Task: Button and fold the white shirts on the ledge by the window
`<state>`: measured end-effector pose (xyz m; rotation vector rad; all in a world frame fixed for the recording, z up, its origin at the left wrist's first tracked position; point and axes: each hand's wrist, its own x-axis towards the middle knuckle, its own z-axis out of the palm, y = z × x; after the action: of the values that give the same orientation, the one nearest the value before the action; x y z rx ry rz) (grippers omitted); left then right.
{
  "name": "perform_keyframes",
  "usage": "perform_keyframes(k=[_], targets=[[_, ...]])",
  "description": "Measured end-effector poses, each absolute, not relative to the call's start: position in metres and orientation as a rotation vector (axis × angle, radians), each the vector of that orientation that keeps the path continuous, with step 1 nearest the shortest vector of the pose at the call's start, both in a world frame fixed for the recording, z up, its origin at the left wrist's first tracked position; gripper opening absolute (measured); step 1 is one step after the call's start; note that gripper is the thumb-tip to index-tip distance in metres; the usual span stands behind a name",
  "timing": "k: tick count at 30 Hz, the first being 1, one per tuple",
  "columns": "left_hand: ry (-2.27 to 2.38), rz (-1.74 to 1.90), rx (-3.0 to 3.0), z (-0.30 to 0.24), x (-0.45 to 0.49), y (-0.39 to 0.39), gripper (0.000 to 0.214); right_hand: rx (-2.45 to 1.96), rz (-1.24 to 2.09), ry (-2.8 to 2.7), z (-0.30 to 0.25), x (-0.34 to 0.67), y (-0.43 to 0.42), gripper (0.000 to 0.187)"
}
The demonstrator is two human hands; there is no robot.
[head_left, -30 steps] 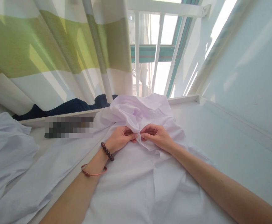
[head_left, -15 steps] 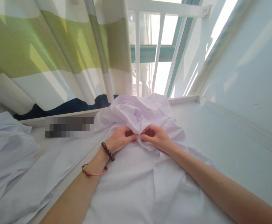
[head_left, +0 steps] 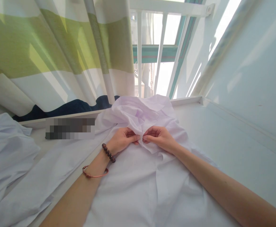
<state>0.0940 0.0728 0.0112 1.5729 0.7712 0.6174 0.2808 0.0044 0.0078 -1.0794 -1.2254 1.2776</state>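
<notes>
A white shirt (head_left: 152, 189) lies spread on a white surface, its far end bunched into crumpled folds near the window. My left hand (head_left: 123, 140) pinches the cloth at the shirt's middle, fingers closed. A dark bead bracelet and a thin red cord circle that wrist. My right hand (head_left: 160, 137) pinches the same fold from the other side, its fingertips nearly touching those of the left. What lies between the fingertips is too small to make out.
A second white garment (head_left: 7, 157) lies crumpled at the left. A green, beige and white striped curtain (head_left: 57, 53) hangs behind. White window bars (head_left: 139, 53) stand beyond the shirt. A pale wall (head_left: 253, 72) borders the surface on the right.
</notes>
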Motion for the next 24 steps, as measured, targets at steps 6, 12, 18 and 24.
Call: perform_keyframes(k=[6, 12, 18, 24], targets=[[0.77, 0.621, 1.569, 0.0099, 0.0938, 0.0733, 0.033, -1.063, 1.289, -1.216, 0.0069, 0.2816, 0.0048, 0.021], [0.773, 0.618, 1.58, 0.009, 0.0932, 0.0742, 0.034, -1.064, 1.298, -1.226, 0.007, 0.2819, 0.0052, 0.024], [0.805, 0.599, 1.599, 0.0082, 0.0917, 0.074, 0.028, -1.147, 1.246, -1.246, 0.0074, 0.2795, 0.0053, 0.021], [0.825, 0.596, 1.609, 0.0096, 0.0913, 0.0724, 0.026, -1.166, 1.244, -1.281, 0.0072, 0.281, 0.0055, 0.019]])
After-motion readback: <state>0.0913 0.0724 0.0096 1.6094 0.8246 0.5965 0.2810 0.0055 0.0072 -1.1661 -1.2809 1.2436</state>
